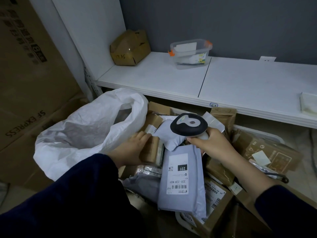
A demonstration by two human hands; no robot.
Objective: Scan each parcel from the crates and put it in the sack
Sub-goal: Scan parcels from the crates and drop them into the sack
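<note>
light: we see dim, cool, even light; white shelf (154,78) brightest | shadow: soft, beneath it | optics: we note edges bowed | focus: mostly sharp

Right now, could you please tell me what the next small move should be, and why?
Probably lift the small brown box up to the scanner: the left hand grips it, the right hand holds the scanner close by, and the open sack lies right beside it.
</note>
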